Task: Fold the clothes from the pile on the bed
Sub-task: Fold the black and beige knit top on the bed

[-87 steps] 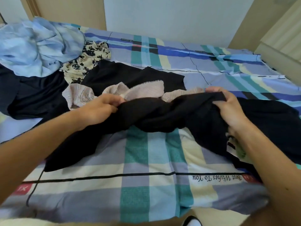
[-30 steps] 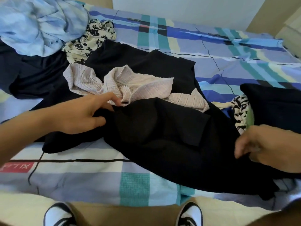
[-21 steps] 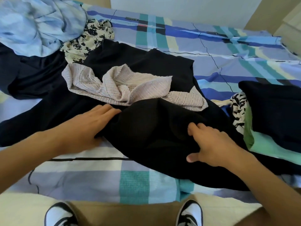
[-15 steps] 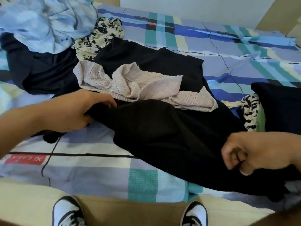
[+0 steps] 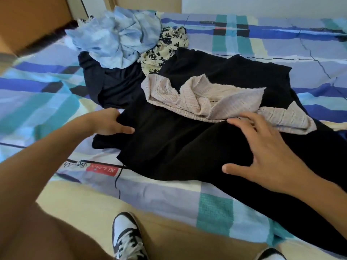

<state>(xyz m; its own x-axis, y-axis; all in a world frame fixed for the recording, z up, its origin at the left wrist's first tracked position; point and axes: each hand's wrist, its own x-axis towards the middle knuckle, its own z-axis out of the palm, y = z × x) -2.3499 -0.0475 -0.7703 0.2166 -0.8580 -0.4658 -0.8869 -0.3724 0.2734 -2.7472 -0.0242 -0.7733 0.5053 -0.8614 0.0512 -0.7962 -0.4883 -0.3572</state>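
A black garment (image 5: 174, 145) lies spread over the near part of the bed (image 5: 47, 94). My left hand (image 5: 109, 121) grips its left edge, thumb on top of the cloth. My right hand (image 5: 262, 147) rests flat on the garment's right half with fingers spread. A crumpled pale pink knit top (image 5: 216, 102) lies on the black cloth just beyond my right fingertips. Behind it sits the pile: a light blue garment (image 5: 116, 34), a cream floral piece (image 5: 165, 47) and a dark navy garment (image 5: 112, 81).
The checked blue, teal and cream bedsheet (image 5: 281, 34) is bare at the far right and at the left. My two black-and-white shoes (image 5: 125, 237) stand on the floor at the bed's near edge. A wooden panel (image 5: 33, 17) stands at the far left.
My right hand has opened from a fist and now lies flat on the black garment, further left and forward. The view has swung left, so the folded stack at the right is out of sight.
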